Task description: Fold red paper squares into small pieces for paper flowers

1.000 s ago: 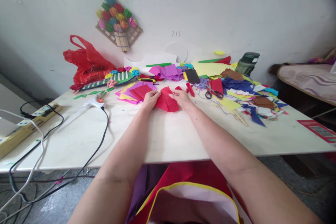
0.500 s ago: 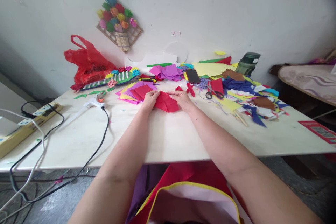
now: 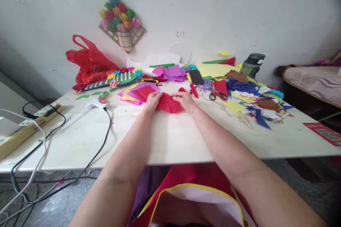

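Observation:
A creased piece of red crepe paper (image 3: 169, 104) is stretched between my hands above the white table. My left hand (image 3: 153, 101) pinches its upper left edge. At the upper right edge, the fingers of my right hand (image 3: 185, 100) are closed on the paper. Just left of my left hand lies a fanned stack of coloured paper sheets (image 3: 135, 94) in pink, yellow, purple and red. Beyond my right hand are small red paper pieces (image 3: 194, 90). Scissors (image 3: 217, 94) rest farther right, partly over another red sheet.
On the left are a glue gun (image 3: 97, 101) with a black cord and a power strip (image 3: 42, 117). A red plastic bag (image 3: 92, 60) stands behind. Back right are a phone (image 3: 196, 77), a bottle (image 3: 252, 64) and a heap of coloured scraps (image 3: 262, 104).
My right hand has shifted very slightly to the right along the red paper. Both hands keep their hold, and the view has moved a little.

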The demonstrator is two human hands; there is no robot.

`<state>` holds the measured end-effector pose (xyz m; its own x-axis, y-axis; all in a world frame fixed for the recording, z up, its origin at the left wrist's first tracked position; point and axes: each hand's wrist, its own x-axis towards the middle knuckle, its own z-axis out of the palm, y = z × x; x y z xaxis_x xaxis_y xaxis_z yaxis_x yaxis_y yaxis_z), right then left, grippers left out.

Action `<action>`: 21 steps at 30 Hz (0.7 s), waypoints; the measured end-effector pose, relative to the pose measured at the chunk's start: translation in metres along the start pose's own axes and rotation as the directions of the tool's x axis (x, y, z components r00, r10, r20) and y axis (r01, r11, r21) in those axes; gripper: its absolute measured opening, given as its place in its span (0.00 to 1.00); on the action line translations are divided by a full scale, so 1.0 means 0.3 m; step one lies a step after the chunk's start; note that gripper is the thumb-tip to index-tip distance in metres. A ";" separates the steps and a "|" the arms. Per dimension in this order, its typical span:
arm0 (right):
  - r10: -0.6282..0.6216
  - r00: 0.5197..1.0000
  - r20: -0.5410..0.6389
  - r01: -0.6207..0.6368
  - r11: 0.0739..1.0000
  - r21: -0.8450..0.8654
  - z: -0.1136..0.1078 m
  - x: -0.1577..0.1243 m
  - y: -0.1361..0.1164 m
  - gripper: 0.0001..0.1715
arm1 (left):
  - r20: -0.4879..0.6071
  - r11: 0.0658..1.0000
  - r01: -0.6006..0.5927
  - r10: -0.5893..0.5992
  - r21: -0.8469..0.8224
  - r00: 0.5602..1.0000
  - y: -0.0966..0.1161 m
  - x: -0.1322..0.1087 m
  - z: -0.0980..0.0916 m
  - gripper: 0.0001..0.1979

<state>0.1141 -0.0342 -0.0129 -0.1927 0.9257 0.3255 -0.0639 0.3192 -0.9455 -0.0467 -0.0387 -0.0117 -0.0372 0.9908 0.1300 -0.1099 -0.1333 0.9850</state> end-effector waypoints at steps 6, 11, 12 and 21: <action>-0.015 1.000 0.019 0.017 0.997 -0.078 -0.002 -0.003 -0.003 0.12 | -0.007 1.000 -0.008 0.008 0.026 1.000 -0.009 0.006 -0.006 0.12; -0.014 0.999 0.035 0.019 0.984 -0.174 -0.007 -0.004 -0.010 0.16 | -0.014 0.999 -0.014 0.015 0.032 1.000 -0.011 0.009 -0.008 0.12; -0.023 0.999 0.040 0.030 0.981 -0.193 -0.007 -0.005 -0.013 0.16 | -0.016 0.999 -0.013 0.014 0.035 1.000 -0.009 0.007 -0.007 0.12; -0.069 0.994 0.090 0.088 0.970 -0.226 -0.001 -0.009 -0.032 0.17 | -0.077 0.997 -0.037 0.043 0.072 0.996 -0.002 0.009 -0.009 0.11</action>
<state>0.1153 -0.0398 -0.0046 -0.2750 0.8796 0.3883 0.1421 0.4366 -0.8884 -0.0495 -0.0360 -0.0123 -0.1183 0.9795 0.1629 -0.0367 -0.1683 0.9851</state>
